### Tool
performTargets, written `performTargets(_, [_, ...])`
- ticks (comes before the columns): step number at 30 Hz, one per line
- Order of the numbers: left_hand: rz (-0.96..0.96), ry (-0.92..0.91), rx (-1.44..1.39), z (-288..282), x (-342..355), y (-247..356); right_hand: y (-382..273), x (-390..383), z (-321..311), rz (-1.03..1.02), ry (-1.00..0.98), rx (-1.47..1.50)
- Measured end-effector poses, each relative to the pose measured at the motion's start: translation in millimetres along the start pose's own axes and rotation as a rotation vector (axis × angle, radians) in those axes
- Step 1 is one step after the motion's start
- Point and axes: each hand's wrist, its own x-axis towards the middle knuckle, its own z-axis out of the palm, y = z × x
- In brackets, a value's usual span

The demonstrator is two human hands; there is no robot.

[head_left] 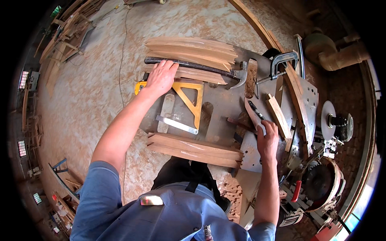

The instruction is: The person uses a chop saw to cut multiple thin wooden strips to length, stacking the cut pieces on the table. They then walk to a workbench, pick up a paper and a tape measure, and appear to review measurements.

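Note:
My left hand (161,76) reaches across the workbench, its fingers closed over the dark handle of a claw hammer (193,64). The hammer lies among brown wooden strips (189,49), its metal head pointing right. Beneath my left wrist is a yellow set square (187,96) with a silver ruler edge (177,125). My right hand (268,140) is closed round a black, pen-like marker (256,109), tip pointing away from me. A curved wooden piece (251,113) lies just left of it, and a short light wood strip (278,115) on the right.
More wooden strips (195,150) lie along the near edge of the bench (219,116). A C-clamp (283,60) holds a long board (297,96) at the right. Beyond it are a grey disc (328,114), a dark circular blade (317,182) and a red-handled lever (296,191).

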Motion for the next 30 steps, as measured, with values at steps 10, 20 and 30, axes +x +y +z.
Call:
performTargets(10, [0.282, -0.130, -0.008, -4, 19, -24, -15, -45, -6, 0.322, 0.143, 0.226])
performTargets(20, [0.393, 0.186, -0.048, -39, 54, -45, -43, -20, 6, 0.345, 0.126, 0.294])
performTargets(30, [0.326, 0.005, -0.024, -33, 100, -46, -76, 4, 32, 0.290, 0.026, 0.340])
